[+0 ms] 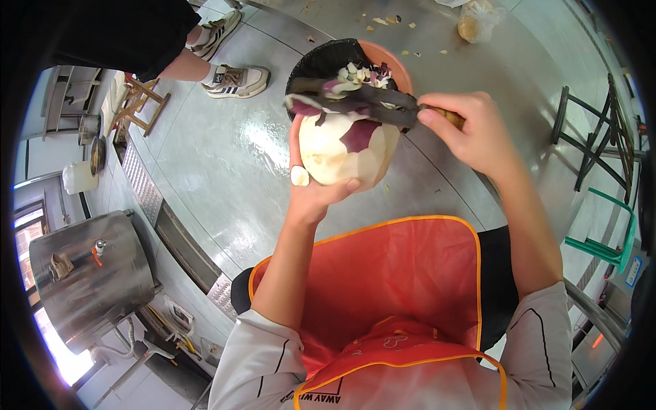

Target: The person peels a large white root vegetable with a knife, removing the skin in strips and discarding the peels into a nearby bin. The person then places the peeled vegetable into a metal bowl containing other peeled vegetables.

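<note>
My left hand (320, 197) cradles a large round vegetable (328, 159) from below and the left side, thumb across its near face. Most of its surface is peeled to pale flesh; patches of purple skin (360, 136) are left on it. A small pale chip (300, 176) clings to my left fingers. In my right hand (474, 125) is the wooden handle of a broad knife (392, 106). Its dark, blurred blade lies across the vegetable's far side, with purple-edged peel on it. Below is an orange bucket (397, 57) with a black liner (320, 59), holding pale and purple peelings (361, 74).
Another person's legs and shoes (238, 82) are at the upper left of the bucket. Scraps (380, 21) and a plastic bag (479, 20) lie beyond it. A floor drain channel (187, 248) and a steel tank (92, 277) are left; a folding stool frame (589, 138) stands right.
</note>
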`<action>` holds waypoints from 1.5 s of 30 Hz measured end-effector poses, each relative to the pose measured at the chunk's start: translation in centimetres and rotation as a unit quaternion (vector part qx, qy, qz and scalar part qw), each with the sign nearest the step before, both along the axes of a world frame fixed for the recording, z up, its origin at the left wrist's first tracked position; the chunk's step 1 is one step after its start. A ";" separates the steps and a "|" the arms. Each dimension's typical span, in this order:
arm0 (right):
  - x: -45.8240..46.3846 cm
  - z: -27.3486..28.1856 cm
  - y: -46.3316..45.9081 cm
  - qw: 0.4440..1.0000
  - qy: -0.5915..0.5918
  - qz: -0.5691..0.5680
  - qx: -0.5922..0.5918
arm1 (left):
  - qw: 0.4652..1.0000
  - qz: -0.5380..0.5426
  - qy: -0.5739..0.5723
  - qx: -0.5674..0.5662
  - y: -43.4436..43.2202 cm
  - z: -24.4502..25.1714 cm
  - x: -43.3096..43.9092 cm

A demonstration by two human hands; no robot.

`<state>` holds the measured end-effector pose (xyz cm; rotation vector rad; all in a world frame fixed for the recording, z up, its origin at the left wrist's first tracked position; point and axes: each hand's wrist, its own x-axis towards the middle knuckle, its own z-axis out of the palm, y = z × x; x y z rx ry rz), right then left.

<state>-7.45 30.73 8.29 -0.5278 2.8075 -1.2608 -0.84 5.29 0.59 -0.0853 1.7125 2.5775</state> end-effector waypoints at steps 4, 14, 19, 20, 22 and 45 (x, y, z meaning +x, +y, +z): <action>-0.4 0.2 1.8 0.998 -0.048 -0.019 0.037 | 1.000 0.001 -0.014 0.022 -0.4 0.9 -0.3; -0.3 -1.5 -1.0 0.998 -0.056 -0.023 -0.014 | 0.998 -0.032 0.045 -0.042 0.1 -0.3 -0.8; 1.0 -1.0 -2.3 0.997 0.072 0.016 0.019 | 0.995 -0.039 -0.039 -0.089 -0.1 -0.8 -0.3; 1.2 -0.9 -2.5 0.993 0.114 0.028 0.029 | 0.993 -0.041 -0.061 -0.097 -0.1 -0.8 -0.2; 1.7 -0.6 -2.8 0.989 0.128 0.031 0.068 | 0.990 -0.042 -0.088 -0.103 0.0 -0.6 -0.2; 0.2 3.5 -0.7 0.978 -0.006 -0.057 0.202 | 0.997 0.022 -0.008 -0.069 -0.1 -0.5 -0.8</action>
